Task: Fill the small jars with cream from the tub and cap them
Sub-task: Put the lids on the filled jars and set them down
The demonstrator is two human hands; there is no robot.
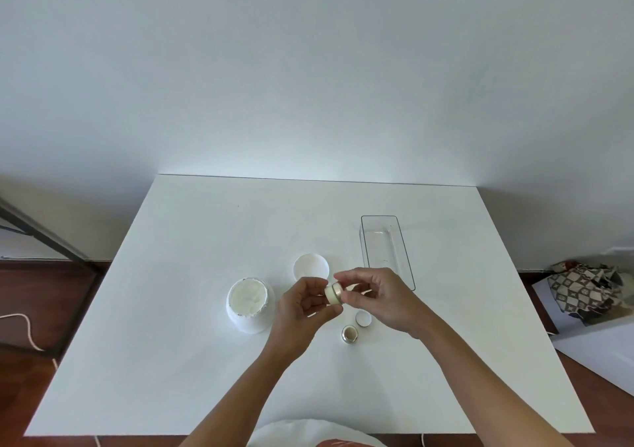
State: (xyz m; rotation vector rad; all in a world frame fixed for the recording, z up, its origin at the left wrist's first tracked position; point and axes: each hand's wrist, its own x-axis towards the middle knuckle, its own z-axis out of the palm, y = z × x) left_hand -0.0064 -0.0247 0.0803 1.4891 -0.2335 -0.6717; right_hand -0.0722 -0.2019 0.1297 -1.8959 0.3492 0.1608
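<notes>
- Your left hand (302,304) and right hand (377,297) meet above the white worktop (171,361), both closed around one small jar (333,294) held on its side between them.
- Your left fingers curl round the jar's cream-coloured end; your right thumb and fingertips pinch the opposite, gold-banded end. Whether that end is a cap being turned cannot be told.
- The open tub (249,304) of white cream stands on the worktop just left of your left hand, its contents showing up to the rim.
- The tub's white lid (310,266) lies flat behind your hands, partly hidden by your left fingers.
- A second small jar (350,334), open with a gold rim, stands on the worktop below your hands, with its white cap (363,318) lying just beside it to the upper right.
- A clear rectangular tray (386,240) sits farther back on the right, its near end behind your right hand.
</notes>
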